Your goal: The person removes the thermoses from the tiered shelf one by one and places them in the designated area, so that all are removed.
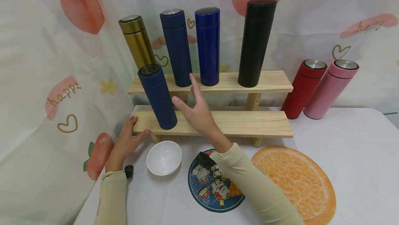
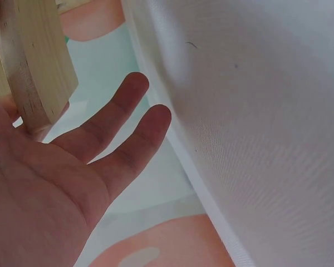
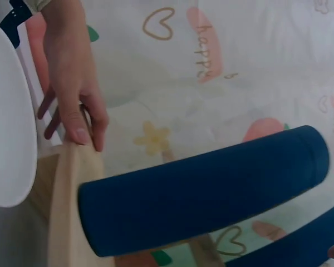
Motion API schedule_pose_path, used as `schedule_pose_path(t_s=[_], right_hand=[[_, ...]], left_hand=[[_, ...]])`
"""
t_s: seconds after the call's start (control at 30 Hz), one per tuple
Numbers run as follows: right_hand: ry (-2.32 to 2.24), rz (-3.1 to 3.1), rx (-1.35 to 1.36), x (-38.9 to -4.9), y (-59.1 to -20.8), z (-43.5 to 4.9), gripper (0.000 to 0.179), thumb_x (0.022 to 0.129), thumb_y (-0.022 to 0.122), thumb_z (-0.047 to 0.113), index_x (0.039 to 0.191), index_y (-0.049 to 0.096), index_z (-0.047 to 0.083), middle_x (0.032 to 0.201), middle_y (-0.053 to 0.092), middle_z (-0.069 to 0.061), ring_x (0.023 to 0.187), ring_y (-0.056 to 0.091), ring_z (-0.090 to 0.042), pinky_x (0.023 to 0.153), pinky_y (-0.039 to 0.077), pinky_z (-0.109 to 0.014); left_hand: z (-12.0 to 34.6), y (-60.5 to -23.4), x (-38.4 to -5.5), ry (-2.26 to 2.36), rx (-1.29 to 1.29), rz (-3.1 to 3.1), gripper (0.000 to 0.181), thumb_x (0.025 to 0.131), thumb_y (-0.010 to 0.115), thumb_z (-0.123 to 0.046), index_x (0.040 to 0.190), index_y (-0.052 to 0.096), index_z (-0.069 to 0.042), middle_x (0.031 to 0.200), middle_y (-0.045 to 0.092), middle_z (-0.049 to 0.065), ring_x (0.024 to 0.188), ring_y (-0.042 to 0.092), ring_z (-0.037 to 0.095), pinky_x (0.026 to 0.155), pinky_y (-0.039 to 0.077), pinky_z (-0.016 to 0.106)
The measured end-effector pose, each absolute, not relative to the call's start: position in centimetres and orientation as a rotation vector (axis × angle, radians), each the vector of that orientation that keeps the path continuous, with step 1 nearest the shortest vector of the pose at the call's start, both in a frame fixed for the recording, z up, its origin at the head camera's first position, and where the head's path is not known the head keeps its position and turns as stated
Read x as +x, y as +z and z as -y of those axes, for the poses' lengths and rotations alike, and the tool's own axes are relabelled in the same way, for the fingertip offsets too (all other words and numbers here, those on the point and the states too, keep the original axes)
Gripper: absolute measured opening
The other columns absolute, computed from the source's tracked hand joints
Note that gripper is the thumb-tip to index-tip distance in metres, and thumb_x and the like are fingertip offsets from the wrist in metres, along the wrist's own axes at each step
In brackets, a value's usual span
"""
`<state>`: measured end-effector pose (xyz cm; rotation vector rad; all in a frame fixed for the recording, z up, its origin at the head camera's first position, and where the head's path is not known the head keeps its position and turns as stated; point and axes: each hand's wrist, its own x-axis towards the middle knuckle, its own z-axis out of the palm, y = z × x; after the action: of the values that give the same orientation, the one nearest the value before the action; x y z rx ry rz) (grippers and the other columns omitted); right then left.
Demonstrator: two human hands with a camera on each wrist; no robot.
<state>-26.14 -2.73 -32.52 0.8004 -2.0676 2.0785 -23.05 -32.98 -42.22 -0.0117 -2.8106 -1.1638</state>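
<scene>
Head view shows seven bottles (image 1: 158, 98), left hand (image 1: 124, 143) gripping one of two shelves (image 1: 233, 122), right hand (image 1: 200, 114) spread.

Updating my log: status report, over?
Left grip holding lower pale wooden shelf. Right grip open beside matte navy cylindrical bottle. Bottle upright on lower shelf. Nothing visibly blocking.

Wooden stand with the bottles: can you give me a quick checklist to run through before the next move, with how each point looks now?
1. Left hand gripping the lower shelf: ok, at its left end.
2. Right hand free: ok, fingers spread, holding nothing.
3. Front blue bottle standing on the lower shelf: ok.
4. Gold bottle footing: cannot tell, its base is hidden.
5. Every bottle on the stand: not ok, red bottle and pink bottle stand on the table.
</scene>
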Motion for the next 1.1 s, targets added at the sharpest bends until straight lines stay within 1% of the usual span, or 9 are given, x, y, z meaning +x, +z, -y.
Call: schedule_pose_path(t_s=[0.1,0.23,0.37,0.5,0.67,0.73,0.8,0.9,1.1], right_hand=[[2.073,2.128,0.778,-26.3,-33.1,3.7,0.094,0.101,0.069,0.037,0.174,0.011,0.022,0.179,0.011,0.001,0.163,0.015,-0.029,0.126,0.022,-0.059],[2.051,2.167,0.761,-26.4,-33.6,4.9,0.097,0.1,0.071,0.038,0.174,0.011,0.021,0.178,0.013,-0.001,0.162,0.017,-0.024,0.126,0.022,-0.059],[2.025,2.162,0.725,-26.3,-33.8,5.6,0.096,0.1,0.072,0.037,0.174,0.014,0.017,0.178,0.015,-0.005,0.162,0.017,-0.025,0.125,0.024,-0.058],[2.012,2.174,0.707,-26.2,-34.3,6.1,0.094,0.101,0.072,0.035,0.173,0.015,0.014,0.178,0.014,-0.006,0.162,0.016,-0.025,0.126,0.022,-0.058],[2.024,2.192,0.713,-26.3,-34.7,6.9,0.094,0.101,0.071,0.035,0.173,0.016,0.013,0.177,0.018,-0.007,0.161,0.019,-0.026,0.126,0.022,-0.058],[2.035,2.204,0.712,-26.4,-34.7,7.3,0.094,0.1,0.072,0.036,0.173,0.016,0.012,0.177,0.021,-0.008,0.16,0.025,-0.028,0.125,0.026,-0.057],[2.071,2.207,0.711,-26.5,-34.8,7.7,0.094,0.1,0.072,0.035,0.173,0.017,0.011,0.173,0.03,-0.01,0.155,0.034,-0.03,0.123,0.032,-0.057],[2.124,2.213,0.702,-26.8,-34.9,8.4,0.095,0.099,0.073,0.035,0.172,0.018,0.011,0.17,0.036,-0.012,0.15,0.043,-0.031,0.12,0.037,-0.054],[2.152,2.262,0.658,-27.6,-35.2,9.7,0.09,0.097,0.077,0.038,0.17,0.028,0.019,0.16,0.05,-0.01,0.141,0.053,-0.03,0.116,0.043,-0.052]], left_hand=[[32.9,-42.1,-23.0,-1.172,-0.004,2.815,0.095,0.105,0.069,-0.043,0.168,0.018,0.005,0.175,0.009,0.027,0.16,0.013,0.047,0.125,0.018,0.064],[32.9,-41.9,-23.0,-1.168,0.005,2.823,0.096,0.105,0.069,-0.045,0.168,0.016,0.004,0.175,0.007,0.026,0.16,0.012,0.048,0.125,0.018,0.065],[33.0,-41.9,-23.2,-1.152,0.004,2.824,0.095,0.105,0.069,-0.044,0.168,0.017,0.005,0.175,0.008,0.027,0.159,0.013,0.048,0.125,0.018,0.065],[33.0,-42.0,-23.1,-1.149,0.013,2.827,0.095,0.105,0.069,-0.044,0.168,0.017,0.005,0.175,0.008,0.026,0.159,0.013,0.048,0.125,0.018,0.065],[32.9,-41.9,-23.1,-1.146,0.018,2.834,0.096,0.105,0.068,-0.046,0.169,0.016,0.004,0.175,0.008,0.027,0.159,0.014,0.049,0.125,0.018,0.065],[32.8,-41.9,-23.1,-1.14,0.017,2.832,0.095,0.106,0.068,-0.045,0.168,0.017,0.004,0.175,0.008,0.027,0.159,0.015,0.049,0.125,0.019,0.065],[32.8,-41.9,-23.0,-1.141,0.013,2.828,0.094,0.106,0.068,-0.044,0.168,0.017,0.005,0.175,0.009,0.027,0.159,0.015,0.049,0.125,0.019,0.065],[32.8,-42.0,-23.0,-1.149,0.012,2.825,0.094,0.105,0.069,-0.044,0.168,0.018,0.005,0.175,0.009,0.027,0.159,0.015,0.049,0.125,0.019,0.065],[32.8,-42.0,-23.0,-1.151,-0.017,2.805,0.092,0.105,0.069,-0.039,0.167,0.019,0.007,0.174,0.01,0.029,0.159,0.015,0.049,0.125,0.019,0.064]])
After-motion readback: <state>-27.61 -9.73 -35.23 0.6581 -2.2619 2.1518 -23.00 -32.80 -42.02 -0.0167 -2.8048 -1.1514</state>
